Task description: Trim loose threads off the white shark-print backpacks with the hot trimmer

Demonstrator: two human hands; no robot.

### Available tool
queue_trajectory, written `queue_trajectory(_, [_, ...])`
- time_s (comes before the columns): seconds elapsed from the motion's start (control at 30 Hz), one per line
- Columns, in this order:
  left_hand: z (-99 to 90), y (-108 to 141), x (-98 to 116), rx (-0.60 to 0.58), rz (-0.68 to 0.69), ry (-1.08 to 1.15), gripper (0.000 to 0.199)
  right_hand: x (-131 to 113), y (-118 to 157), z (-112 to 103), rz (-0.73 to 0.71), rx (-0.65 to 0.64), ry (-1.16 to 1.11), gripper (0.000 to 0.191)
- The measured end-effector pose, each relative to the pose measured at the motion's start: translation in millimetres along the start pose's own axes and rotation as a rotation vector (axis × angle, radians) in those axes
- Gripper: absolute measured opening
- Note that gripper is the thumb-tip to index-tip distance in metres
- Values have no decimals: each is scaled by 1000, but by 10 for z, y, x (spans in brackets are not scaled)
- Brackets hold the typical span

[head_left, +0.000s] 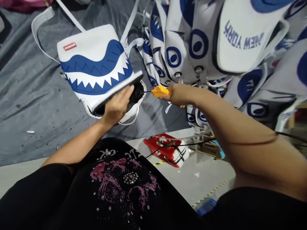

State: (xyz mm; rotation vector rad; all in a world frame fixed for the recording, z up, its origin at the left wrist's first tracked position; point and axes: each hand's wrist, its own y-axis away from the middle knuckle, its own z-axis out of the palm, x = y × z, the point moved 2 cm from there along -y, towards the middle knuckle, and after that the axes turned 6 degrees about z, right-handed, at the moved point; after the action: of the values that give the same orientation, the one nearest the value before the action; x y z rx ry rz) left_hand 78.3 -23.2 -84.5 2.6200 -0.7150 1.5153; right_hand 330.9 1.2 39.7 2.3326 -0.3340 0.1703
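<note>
A white backpack [96, 60] with a blue shark-mouth print lies on grey cloth, its opening toward me. My left hand [117, 107] rests at the opening, fingers stretched out against the raised flap, some fingertips near the dark lining. To the right of the opening, my right hand [174, 94] is closed around an orange-handled tool [160, 91]. The tool's thin dark shaft points left into the bag's mouth; its tip is hard to make out against the black lining.
Several white and blue backpacks [199, 41] are piled at the upper right. Grey cloth [35, 105] covers the table. Below its edge are a red stool [165, 148] and a dark cord. Loose straps extend from the bag.
</note>
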Motion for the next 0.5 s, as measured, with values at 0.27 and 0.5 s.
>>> queue_trajectory(0.27, [-919,117,-266,64,-283,-64,84,559,188,1057,39,-122,-987,15])
queue_trajectory(0.5, [-679,779,-969,381,-849,350,108,387,-692,1431,156,25,-1499,26])
